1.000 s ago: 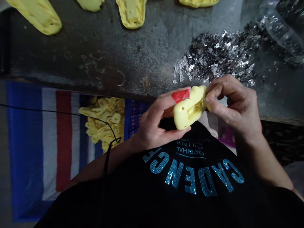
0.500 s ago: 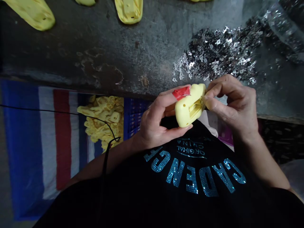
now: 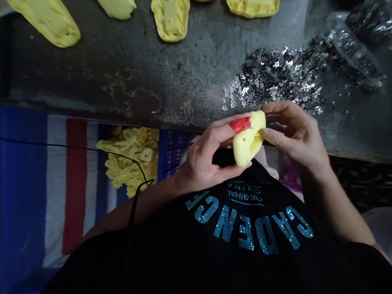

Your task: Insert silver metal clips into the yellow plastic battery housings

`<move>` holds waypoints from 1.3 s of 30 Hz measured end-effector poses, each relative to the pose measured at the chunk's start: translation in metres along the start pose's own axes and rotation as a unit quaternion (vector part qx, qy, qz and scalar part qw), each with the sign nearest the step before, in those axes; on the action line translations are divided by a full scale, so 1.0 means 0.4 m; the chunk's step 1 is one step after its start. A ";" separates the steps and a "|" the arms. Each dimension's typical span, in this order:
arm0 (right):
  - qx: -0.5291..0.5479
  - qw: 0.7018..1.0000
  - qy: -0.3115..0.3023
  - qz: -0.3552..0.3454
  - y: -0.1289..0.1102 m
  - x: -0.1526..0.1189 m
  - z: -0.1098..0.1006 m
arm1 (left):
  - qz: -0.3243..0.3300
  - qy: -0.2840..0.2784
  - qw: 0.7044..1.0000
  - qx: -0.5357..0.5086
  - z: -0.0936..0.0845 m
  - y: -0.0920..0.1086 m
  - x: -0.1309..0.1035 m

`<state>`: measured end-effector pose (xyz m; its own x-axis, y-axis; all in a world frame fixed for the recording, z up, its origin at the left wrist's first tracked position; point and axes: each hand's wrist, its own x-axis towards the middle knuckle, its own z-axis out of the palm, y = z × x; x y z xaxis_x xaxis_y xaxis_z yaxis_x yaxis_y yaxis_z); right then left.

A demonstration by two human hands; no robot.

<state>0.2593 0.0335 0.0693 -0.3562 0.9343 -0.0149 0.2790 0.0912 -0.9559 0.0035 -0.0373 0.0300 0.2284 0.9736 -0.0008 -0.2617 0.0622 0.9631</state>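
A yellow plastic shell (image 3: 245, 146) with an open slot is held in front of my chest, just off the bench edge. My left hand (image 3: 208, 157) grips it from the left, red tape round one finger and the thumb under its lower end. My right hand (image 3: 295, 136) is at the shell's right side, thumb at the slot and fingers on the far upper edge. Whether a small part is between those fingers is hidden. Beyond the hands, a pile of small shiny metal pieces (image 3: 275, 77) lies on the bench.
More yellow shells (image 3: 173, 20) lie along the far part of the metal bench (image 3: 190, 69). A clear plastic bag (image 3: 355, 49) is at the right. Below left, yellow parts (image 3: 134, 159) lie by a blue crate (image 3: 173, 151). A black cable (image 3: 73, 145) crosses the left side.
The right thumb and fingers have gone from a pinch at the slot to a wider hold round the shell's edge. The shell is slightly further right and turned a little. The view has shifted slightly.
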 end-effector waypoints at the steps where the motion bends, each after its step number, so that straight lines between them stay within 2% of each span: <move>1: 0.004 1.000 -0.005 0.000 0.002 0.007 -0.001 | 0.041 -0.010 0.998 0.041 0.002 0.010 0.003; 3: -0.005 1.000 -0.001 -0.006 0.004 0.017 -0.002 | 0.134 -0.040 0.981 0.137 0.009 0.030 0.012; 6: -0.017 1.000 0.008 -0.014 0.007 0.022 0.001 | 0.154 -0.072 0.968 0.185 0.020 0.046 0.032; 10: -0.009 0.999 0.029 -0.032 0.024 0.007 0.005 | 0.121 -0.078 0.978 0.153 0.024 0.043 0.050; 13: -0.028 0.995 0.074 -0.067 0.041 -0.012 0.000 | 0.107 -0.094 0.978 0.151 0.019 0.046 0.053; 15: -0.055 0.988 0.097 -0.104 0.046 -0.023 -0.005 | 0.056 -0.109 0.978 0.167 0.017 0.057 0.055; 18: -0.114 0.974 0.104 -0.167 0.038 -0.037 -0.007 | -0.040 -0.160 0.971 0.172 0.019 0.076 0.062; 20: -0.152 0.961 0.105 -0.205 0.026 -0.045 -0.003 | -0.056 -0.188 0.968 0.158 0.026 0.077 0.070; 22: -0.177 0.952 0.111 -0.223 0.015 -0.054 0.002 | -0.024 -0.194 0.969 0.153 0.034 0.066 0.075; 24: -0.195 0.946 0.120 -0.228 0.009 -0.064 0.005 | 0.036 -0.181 0.969 0.164 0.040 0.048 0.076; 28: -0.224 0.936 0.135 -0.236 0.007 -0.079 0.010 | 0.139 -0.148 0.952 0.230 0.044 0.024 0.071; 30: -0.230 0.934 0.142 -0.234 0.008 -0.079 0.013 | 0.174 -0.135 0.942 0.253 0.044 0.023 0.068; 32: -0.230 0.934 0.145 -0.230 0.008 -0.075 0.017 | 0.182 -0.117 0.941 0.261 0.044 0.024 0.063; 34: -0.228 0.936 0.149 -0.223 0.010 -0.069 0.023 | 0.130 -0.102 0.961 0.220 0.041 0.023 0.055; 37: -0.215 0.947 0.140 -0.195 0.019 -0.060 0.035 | -0.003 -0.097 0.992 0.081 0.027 0.017 0.037; 39: -0.173 0.967 0.117 -0.146 0.027 -0.057 0.044 | -0.022 -0.112 0.991 0.068 0.008 0.012 0.027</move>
<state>0.2546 0.0071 0.0539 -0.2649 0.8996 0.3472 0.4931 0.4358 -0.7529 0.0076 -0.0271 0.0354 0.4425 0.8968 0.0006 -0.1211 0.0591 0.9909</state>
